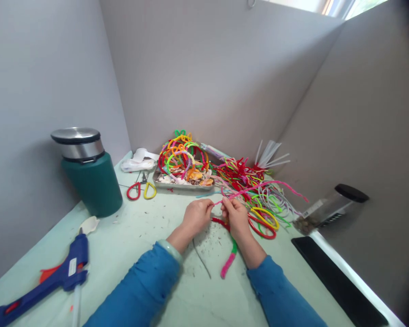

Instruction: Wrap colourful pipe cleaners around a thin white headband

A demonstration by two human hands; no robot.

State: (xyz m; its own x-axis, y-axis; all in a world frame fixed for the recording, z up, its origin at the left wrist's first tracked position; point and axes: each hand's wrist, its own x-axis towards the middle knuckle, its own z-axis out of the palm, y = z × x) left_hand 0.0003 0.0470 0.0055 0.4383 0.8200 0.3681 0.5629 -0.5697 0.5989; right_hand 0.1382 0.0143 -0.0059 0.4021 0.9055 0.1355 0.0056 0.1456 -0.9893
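Observation:
My left hand [198, 215] pinches one end of a pink pipe cleaner [263, 185]. A short way along the same pipe cleaner, my right hand [235, 217] grips it, and its long free part stretches off to the right. Below my hands, a red, green and pink fuzzy strip [229, 264] lies on the table, partly hidden by my right hand. To its left is a thin bare wire [202, 259]. Scissors with red and yellow handles [266, 217] lie beside my right wrist.
A metal tray [184, 185] holds colourful pipe-cleaner loops. Tangled pipe cleaners [238, 175] lie to its right. Another red-and-yellow-handled tool [150, 190] rests in front of a plastic bag [138, 164]. At left are a green bottle [92, 181] and a blue glue gun [77, 256]; a clear jar [327, 210] is at right.

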